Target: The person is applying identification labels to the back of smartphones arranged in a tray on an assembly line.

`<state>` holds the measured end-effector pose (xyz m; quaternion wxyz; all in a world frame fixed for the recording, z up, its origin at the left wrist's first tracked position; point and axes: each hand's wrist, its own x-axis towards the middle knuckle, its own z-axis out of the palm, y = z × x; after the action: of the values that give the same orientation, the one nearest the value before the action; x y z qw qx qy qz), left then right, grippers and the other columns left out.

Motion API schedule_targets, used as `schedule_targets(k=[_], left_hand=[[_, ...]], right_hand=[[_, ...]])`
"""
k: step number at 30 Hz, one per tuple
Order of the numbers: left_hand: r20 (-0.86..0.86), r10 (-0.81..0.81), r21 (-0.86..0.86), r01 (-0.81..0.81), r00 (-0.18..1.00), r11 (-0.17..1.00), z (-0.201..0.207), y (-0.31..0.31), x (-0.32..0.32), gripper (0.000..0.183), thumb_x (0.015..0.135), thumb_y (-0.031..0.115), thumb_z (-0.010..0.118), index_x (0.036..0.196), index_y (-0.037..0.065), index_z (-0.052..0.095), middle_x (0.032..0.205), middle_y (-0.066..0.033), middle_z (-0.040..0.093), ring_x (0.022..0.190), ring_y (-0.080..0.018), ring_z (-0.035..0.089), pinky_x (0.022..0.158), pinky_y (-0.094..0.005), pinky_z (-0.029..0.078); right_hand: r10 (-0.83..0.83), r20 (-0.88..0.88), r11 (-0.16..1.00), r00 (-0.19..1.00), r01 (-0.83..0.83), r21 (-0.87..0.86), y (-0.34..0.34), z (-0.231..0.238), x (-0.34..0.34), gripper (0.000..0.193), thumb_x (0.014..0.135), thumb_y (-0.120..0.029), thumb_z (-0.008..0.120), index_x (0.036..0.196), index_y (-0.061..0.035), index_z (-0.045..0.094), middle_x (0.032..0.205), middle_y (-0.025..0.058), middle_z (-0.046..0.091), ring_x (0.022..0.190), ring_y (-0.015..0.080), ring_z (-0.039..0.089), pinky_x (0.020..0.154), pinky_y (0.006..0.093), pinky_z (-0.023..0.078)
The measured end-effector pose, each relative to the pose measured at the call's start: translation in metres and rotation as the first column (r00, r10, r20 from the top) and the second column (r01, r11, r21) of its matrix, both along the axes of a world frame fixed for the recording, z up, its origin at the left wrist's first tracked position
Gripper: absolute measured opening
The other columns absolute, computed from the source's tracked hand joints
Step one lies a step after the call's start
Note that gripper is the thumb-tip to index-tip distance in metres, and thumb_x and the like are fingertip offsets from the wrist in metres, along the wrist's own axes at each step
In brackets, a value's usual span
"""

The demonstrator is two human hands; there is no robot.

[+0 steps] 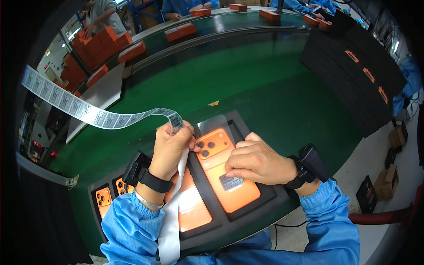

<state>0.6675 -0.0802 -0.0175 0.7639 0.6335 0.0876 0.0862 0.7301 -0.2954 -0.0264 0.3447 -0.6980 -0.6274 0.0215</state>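
Two orange phones lie back side up in a dark foam tray (221,225), and close to the person's body the white tail of a label strip (97,115) hangs beside the left phone (192,203). A little farther, the right phone (243,199) carries a small grey label (232,183) on its lower back, and a clear sheet (214,125) shows past its camera end. The person's right hand (263,162) has its fingers curled together at the upper edge of this label; whether they pinch it, I cannot tell. The left hand (173,145) is clamped on the strip, next to the cameras. I judge the strip very light, soft and easy to curl, so it is better taken by its edges, away from the sticky side. The phones must be stiff, rather dense and slippery on the shiny back; I would hold them by the long sides, leaving lenses untouched. Beyond spreads the green tabletop (260,75), and farthest, orange boxes (180,32) stand before some other workers.
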Motion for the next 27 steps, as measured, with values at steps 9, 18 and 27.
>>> schedule_targets(k=[9, 18, 27], left_hand=[[0.010, -0.001, 0.016, 0.001, 1.000, 1.000, 0.004, -0.001, 0.005, 0.011, 0.084, 0.006, 0.051, 0.076, -0.001, 0.053, 0.061, -0.0047, 0.051, 0.054, -0.0112, 0.052, 0.057, -0.0263, 0.052], [0.002, -0.006, 0.018, 0.006, 1.000, 1.000, 0.003, -0.004, 0.008, 0.012, 0.085, 0.007, 0.051, 0.075, 0.000, 0.054, 0.061, -0.0043, 0.051, 0.053, -0.0109, 0.052, 0.056, -0.0261, 0.052], [-0.015, 0.013, 0.017, -0.013, 1.000, 1.000, 0.005, -0.005, 0.007, 0.011, 0.085, 0.006, 0.052, 0.076, 0.000, 0.054, 0.060, -0.0042, 0.051, 0.052, -0.0110, 0.052, 0.056, -0.0260, 0.052]], right_hand=[[0.014, 0.000, 1.000, 1.000, -0.014, 0.007, 0.000, 0.002, 0.007, 0.012, 0.084, -0.022, 0.061, 0.078, -0.0121, 0.060, 0.070, -0.0024, 0.054, 0.069, 0.0140, 0.051, 0.071, 0.0307, 0.031], [0.011, 0.000, 1.000, 1.000, -0.011, 0.011, -0.003, 0.002, 0.010, 0.012, 0.084, -0.022, 0.061, 0.077, -0.0118, 0.061, 0.070, -0.0025, 0.054, 0.070, 0.0139, 0.051, 0.072, 0.0306, 0.030], [0.011, 0.008, 1.000, 1.000, -0.011, 0.013, -0.002, 0.002, 0.009, 0.012, 0.084, -0.022, 0.061, 0.078, -0.0119, 0.061, 0.071, -0.0028, 0.055, 0.070, 0.0136, 0.051, 0.072, 0.0304, 0.030]])
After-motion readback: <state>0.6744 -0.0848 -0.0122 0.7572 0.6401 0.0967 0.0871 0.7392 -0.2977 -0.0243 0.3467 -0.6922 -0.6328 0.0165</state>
